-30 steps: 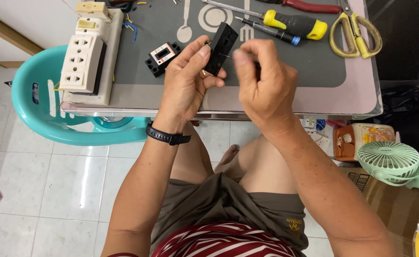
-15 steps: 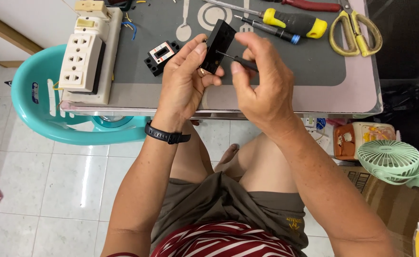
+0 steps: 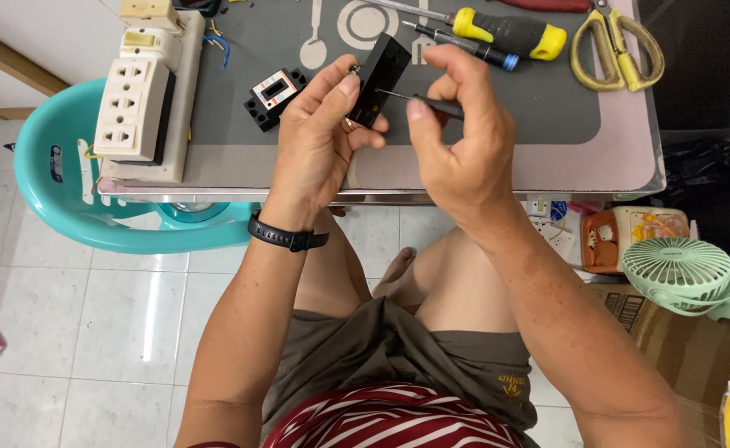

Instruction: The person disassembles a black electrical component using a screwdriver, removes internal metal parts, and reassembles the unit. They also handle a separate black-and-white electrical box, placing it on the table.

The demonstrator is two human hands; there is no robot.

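Observation:
My left hand (image 3: pixel 319 137) grips a small black rectangular electrical part (image 3: pixel 379 76) above the table's near edge, fingers and thumb pinching its lower end. My right hand (image 3: pixel 463 145) holds a thin black-handled screwdriver (image 3: pixel 421 101) whose metal tip touches the side of the black part. A black band sits on my left wrist. On the grey mat just left of my left hand lies another small black module (image 3: pixel 275 95) with a white and red face.
A cream multi-socket power strip (image 3: pixel 142 104) lies at the table's left. A yellow-handled screwdriver (image 3: pixel 510 33), a thinner black one and yellow scissors (image 3: pixel 615 51) lie at the back right. A teal plastic chair (image 3: pixel 74 220) stands left; a green fan (image 3: pixel 680 274) sits on the floor right.
My right hand has brought the screwdriver tip against the black part, and both hands have shifted slightly; the part stays in my left hand.

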